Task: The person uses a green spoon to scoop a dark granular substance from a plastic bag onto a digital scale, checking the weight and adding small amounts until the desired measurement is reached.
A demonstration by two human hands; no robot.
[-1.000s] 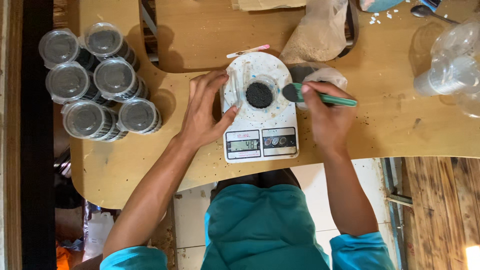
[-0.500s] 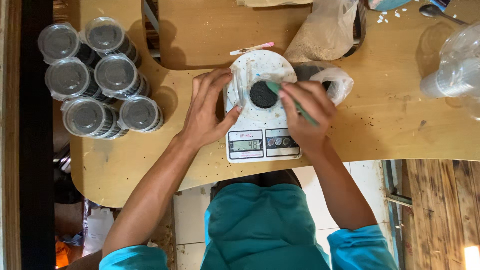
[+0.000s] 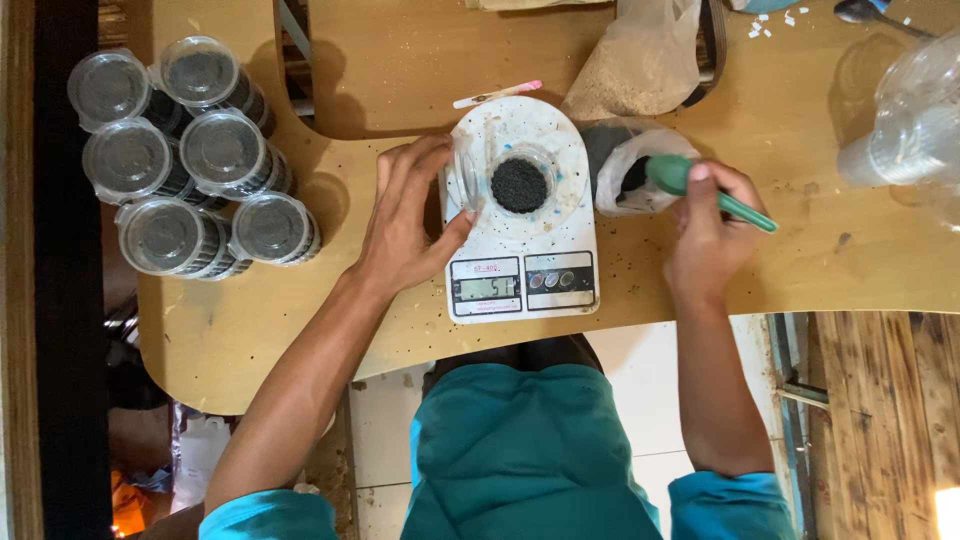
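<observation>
Head view, looking straight down: we see a white kitchen scale (image 3: 522, 215) on the wooden bench (image 3: 800, 270), its round platform speckled with dark grains and its small display lit at the near edge. A clear plastic cup (image 3: 510, 180) holding a dark granular material stands in the middle of the platform. The left hand (image 3: 410, 215) lies on the left side of the scale, fingers spread and open, thumb tip touching the cup's left wall; it steadies rather than clamps. The right hand (image 3: 712, 225) sits just right of the scale, fingers closed around the handle of a green spoon (image 3: 700, 185), whose bowl points left over the mouth of a small plastic bag (image 3: 630, 165) of the same dark material. The bag lies touching the scale's right side. Behind it, a larger clear bag (image 3: 640, 65) holds a pale sandy powder. A thin pink and white stick (image 3: 497, 95) lies just beyond the scale. At the left of the bench we count six lidded clear cups (image 3: 190, 155) in a cluster, each filled dark. At the far right stand empty clear cups (image 3: 910, 130), stacked, and a metal spoon (image 3: 880, 12) lies at the top edge. The person wears teal sleeves.
</observation>
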